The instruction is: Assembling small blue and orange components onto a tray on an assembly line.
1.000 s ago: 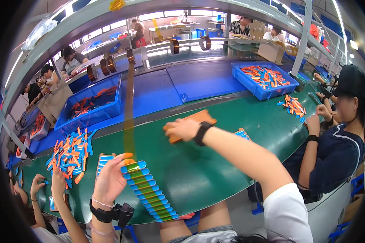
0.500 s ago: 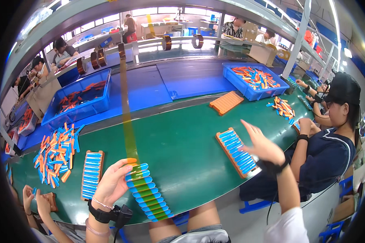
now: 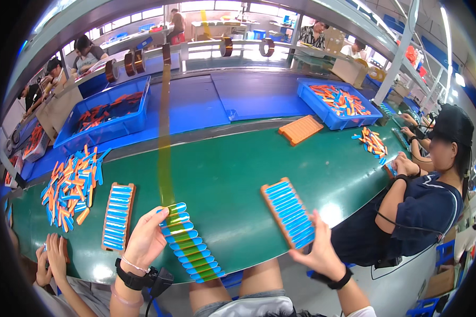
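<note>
My left hand (image 3: 147,236) pinches the upper end of a row of blue flat pieces (image 3: 194,247) stuck side by side on amber tape (image 3: 165,158). The row slants down past the table's front edge, and the tape runs up to a roll on the rail. With my right hand (image 3: 322,252) I grip the lower right corner of an orange slotted tray (image 3: 267,198), the thumb at its near end and the fingers along its side. Blue pieces lie across that tray in a row. Another filled tray (image 3: 130,211) rests left of my left hand.
Loose blue and orange pieces are heaped on the green table (image 3: 217,169) at left (image 3: 71,185) and far right (image 3: 373,141). An orange tray (image 3: 300,130) lies near a blue bin (image 3: 338,100); another blue bin (image 3: 106,119) stands back left. Co-workers sit on both sides.
My right hand has come down and left onto the tray, which now lies farther left and nearer the taped row. The left hand still pinches the row's upper end.
</note>
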Action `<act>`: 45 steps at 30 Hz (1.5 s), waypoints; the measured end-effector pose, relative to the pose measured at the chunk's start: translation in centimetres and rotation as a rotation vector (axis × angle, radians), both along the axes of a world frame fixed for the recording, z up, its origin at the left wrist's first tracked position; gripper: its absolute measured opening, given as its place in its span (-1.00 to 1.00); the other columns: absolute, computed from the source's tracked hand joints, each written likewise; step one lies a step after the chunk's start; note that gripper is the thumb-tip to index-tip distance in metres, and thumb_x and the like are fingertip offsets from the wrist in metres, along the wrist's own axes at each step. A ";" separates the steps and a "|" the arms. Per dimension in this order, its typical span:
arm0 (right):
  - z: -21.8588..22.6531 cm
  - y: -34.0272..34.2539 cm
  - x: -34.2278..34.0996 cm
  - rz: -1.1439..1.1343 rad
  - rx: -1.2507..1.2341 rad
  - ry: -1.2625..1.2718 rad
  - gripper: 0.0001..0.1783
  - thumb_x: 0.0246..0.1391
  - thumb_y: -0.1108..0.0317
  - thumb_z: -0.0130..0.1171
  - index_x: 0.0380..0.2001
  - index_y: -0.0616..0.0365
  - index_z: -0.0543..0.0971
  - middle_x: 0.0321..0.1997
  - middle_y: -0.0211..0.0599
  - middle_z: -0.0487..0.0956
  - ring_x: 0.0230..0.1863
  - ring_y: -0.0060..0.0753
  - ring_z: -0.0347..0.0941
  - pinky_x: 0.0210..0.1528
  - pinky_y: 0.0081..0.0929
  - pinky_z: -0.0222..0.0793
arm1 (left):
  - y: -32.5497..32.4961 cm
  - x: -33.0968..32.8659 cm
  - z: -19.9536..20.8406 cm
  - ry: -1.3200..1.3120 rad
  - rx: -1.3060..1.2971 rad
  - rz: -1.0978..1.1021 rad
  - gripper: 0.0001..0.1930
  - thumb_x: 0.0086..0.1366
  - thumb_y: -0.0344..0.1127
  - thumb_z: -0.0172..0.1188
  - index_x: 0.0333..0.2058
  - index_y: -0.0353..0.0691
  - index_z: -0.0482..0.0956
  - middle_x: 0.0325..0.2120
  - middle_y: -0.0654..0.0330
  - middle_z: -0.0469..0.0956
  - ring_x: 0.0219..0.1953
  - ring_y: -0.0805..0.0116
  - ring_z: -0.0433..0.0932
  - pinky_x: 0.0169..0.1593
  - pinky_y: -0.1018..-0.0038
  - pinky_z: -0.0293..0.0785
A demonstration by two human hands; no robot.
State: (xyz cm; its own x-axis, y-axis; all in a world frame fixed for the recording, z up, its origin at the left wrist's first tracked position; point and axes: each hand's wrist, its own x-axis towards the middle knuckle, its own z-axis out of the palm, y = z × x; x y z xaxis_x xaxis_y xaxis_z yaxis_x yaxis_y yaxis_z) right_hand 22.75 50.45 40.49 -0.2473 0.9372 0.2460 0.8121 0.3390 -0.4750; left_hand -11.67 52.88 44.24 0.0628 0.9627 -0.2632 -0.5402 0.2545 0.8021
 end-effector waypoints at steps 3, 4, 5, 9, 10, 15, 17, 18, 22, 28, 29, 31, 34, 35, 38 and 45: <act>-0.2 -0.9 -5.1 0.075 0.021 0.036 0.10 -0.43 0.20 0.34 0.10 0.44 -0.09 0.03 0.09 0.16 0.03 0.00 0.07 0.08 -0.19 -0.05 | -0.5 -0.2 0.4 -0.010 -0.015 0.004 -0.76 0.24 -0.30 -0.11 -0.22 -0.36 0.36 -0.36 0.09 0.47 -0.31 0.26 0.48 -0.21 0.37 0.44; -0.2 -1.0 -7.2 0.098 0.010 0.044 0.09 -0.43 0.17 0.34 0.09 0.43 -0.08 0.03 0.09 0.16 0.03 0.01 0.06 0.07 -0.18 -0.05 | -0.7 -0.5 0.6 -0.015 -0.021 0.002 -0.75 0.25 -0.28 -0.13 -0.22 -0.36 0.36 -0.36 0.09 0.47 -0.33 0.27 0.48 -0.23 0.38 0.44; -0.4 -1.0 -9.2 0.101 -0.027 0.075 0.09 -0.41 0.13 0.33 0.09 0.43 -0.08 0.06 0.10 0.12 0.05 0.05 0.03 0.07 -0.15 -0.05 | -0.9 -0.8 0.8 0.000 -0.022 0.014 -0.74 0.25 -0.27 -0.14 -0.23 -0.37 0.36 -0.36 0.09 0.47 -0.33 0.26 0.48 -0.24 0.38 0.44; -0.3 -0.3 -14.6 0.118 -0.001 0.066 -0.11 -0.22 0.10 0.20 0.09 0.35 0.03 0.08 0.17 0.09 0.07 0.15 0.01 0.03 -0.09 -0.03 | -0.1 -0.9 0.0 0.002 -0.010 0.063 -0.76 0.24 -0.28 -0.10 -0.27 -0.36 0.39 -0.38 0.14 0.47 -0.34 0.32 0.48 -0.25 0.43 0.44; 0.1 0.1 -15.2 0.155 -0.007 0.090 -0.11 -0.22 0.10 0.20 0.09 0.35 0.03 0.08 0.17 0.09 0.07 0.15 0.01 0.03 -0.09 -0.03 | -0.5 -1.2 0.5 0.024 0.075 0.044 -0.83 0.22 -0.33 -0.05 -0.31 -0.30 0.41 -0.39 0.21 0.47 -0.33 0.41 0.46 -0.23 0.49 0.41; 5.3 4.5 -15.8 0.405 -0.305 0.573 -0.59 0.04 0.14 -0.03 -0.21 0.29 0.34 -0.18 -0.13 0.38 -0.18 -0.31 0.31 -0.20 -0.47 0.21 | -0.4 0.1 1.5 0.151 0.196 0.055 -0.93 0.16 -0.38 0.06 -0.42 -0.24 0.43 -0.43 0.30 0.46 -0.34 0.58 0.40 -0.26 0.62 0.33; 6.4 6.3 -16.6 0.442 -0.528 0.794 -0.62 0.05 0.13 -0.04 -0.27 0.29 0.38 -0.31 -0.22 0.44 -0.30 -0.46 0.37 -0.31 -0.58 0.25 | -0.5 0.7 1.9 0.218 0.222 0.044 -0.94 0.15 -0.39 0.07 -0.43 -0.23 0.43 -0.45 0.31 0.46 -0.37 0.62 0.40 -0.32 0.65 0.33; 6.3 7.2 -16.8 0.489 -0.604 0.799 -0.70 0.06 0.21 -0.02 -0.31 0.28 0.40 -0.36 -0.34 0.44 -0.33 -0.60 0.34 -0.30 -0.65 0.25 | -0.4 1.4 2.1 0.212 0.231 0.038 -0.94 0.15 -0.39 0.07 -0.43 -0.23 0.43 -0.45 0.31 0.46 -0.37 0.62 0.40 -0.32 0.65 0.33; 7.2 8.2 -16.6 0.587 -0.672 0.911 -0.82 0.04 0.32 0.02 -0.45 0.23 0.45 -0.50 -0.54 0.44 -0.45 -0.80 0.28 -0.40 -0.77 0.21 | -0.4 3.0 2.8 0.235 0.239 0.113 -0.94 0.16 -0.39 0.06 -0.43 -0.24 0.43 -0.46 0.32 0.46 -0.39 0.64 0.40 -0.33 0.68 0.31; 5.8 5.5 -12.8 0.443 -0.712 0.785 -0.79 0.05 0.36 0.01 -0.28 0.27 0.45 -0.38 -0.48 0.47 -0.39 -0.78 0.32 -0.36 -0.75 0.26 | -2.5 6.6 0.9 0.434 0.281 0.172 -0.96 0.12 -0.45 0.08 -0.46 -0.28 0.44 -0.47 0.33 0.43 -0.37 0.66 0.36 -0.31 0.69 0.27; 5.0 4.0 -12.1 0.530 -0.710 0.904 -0.81 0.03 0.40 0.02 -0.28 0.27 0.46 -0.35 -0.48 0.46 -0.35 -0.78 0.31 -0.34 -0.75 0.26 | -4.2 7.6 0.2 0.416 0.311 0.189 -0.96 0.10 -0.48 0.09 -0.46 -0.31 0.44 -0.46 0.30 0.41 -0.37 0.64 0.35 -0.30 0.69 0.27; 2.5 1.2 -9.6 0.524 -0.846 0.904 -0.83 0.02 0.41 0.04 -0.32 0.29 0.47 -0.38 -0.49 0.45 -0.34 -0.77 0.30 -0.32 -0.75 0.24 | -7.7 9.1 -2.9 0.505 0.348 0.145 -0.94 0.06 -0.53 0.11 -0.46 -0.35 0.43 -0.44 0.25 0.40 -0.37 0.59 0.35 -0.29 0.66 0.28; -1.3 -1.9 -6.9 0.520 -0.869 0.859 -0.89 -0.01 0.44 0.08 -0.40 0.26 0.49 -0.41 -0.46 0.45 -0.38 -0.74 0.28 -0.32 -0.73 0.24 | -11.2 10.9 -6.1 0.612 0.291 0.041 -0.92 0.06 -0.54 0.12 -0.44 -0.42 0.42 -0.44 0.18 0.39 -0.37 0.52 0.37 -0.30 0.61 0.33; -1.3 -2.1 -6.8 0.467 -0.941 0.816 -0.89 -0.01 0.46 0.08 -0.40 0.28 0.48 -0.39 -0.44 0.45 -0.39 -0.74 0.29 -0.33 -0.74 0.24 | -11.5 10.8 -6.2 0.638 0.278 0.014 -0.91 0.06 -0.55 0.11 -0.42 -0.42 0.44 -0.42 0.15 0.41 -0.37 0.49 0.40 -0.30 0.59 0.36; -1.5 -2.0 -6.5 0.423 -0.981 0.830 -0.88 -0.02 0.49 0.07 -0.39 0.33 0.48 -0.37 -0.40 0.45 -0.38 -0.72 0.31 -0.35 -0.76 0.26 | -10.0 8.9 -4.2 0.787 0.321 -0.262 -0.90 0.05 -0.53 0.13 -0.40 -0.40 0.45 -0.38 0.13 0.43 -0.35 0.45 0.43 -0.31 0.57 0.38; -1.5 -3.3 -7.3 0.336 -0.972 0.960 -0.86 -0.05 0.55 0.09 -0.35 0.34 0.46 -0.38 -0.34 0.49 -0.37 -0.66 0.39 -0.36 -0.72 0.33 | -7.1 8.0 -4.5 1.757 0.376 0.292 -0.45 -0.13 -0.41 0.26 -0.11 -0.42 0.32 -0.04 0.02 0.28 -0.17 0.10 0.29 -0.10 0.35 0.26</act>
State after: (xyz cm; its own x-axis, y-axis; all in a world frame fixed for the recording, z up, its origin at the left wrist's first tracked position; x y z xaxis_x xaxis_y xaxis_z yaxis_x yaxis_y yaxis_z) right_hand 15.45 47.12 38.95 -0.5980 0.7586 -0.2588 -0.0108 -0.3305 -0.9437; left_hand -3.68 45.75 39.70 -0.1797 0.9077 0.3791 0.9116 0.0088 0.4109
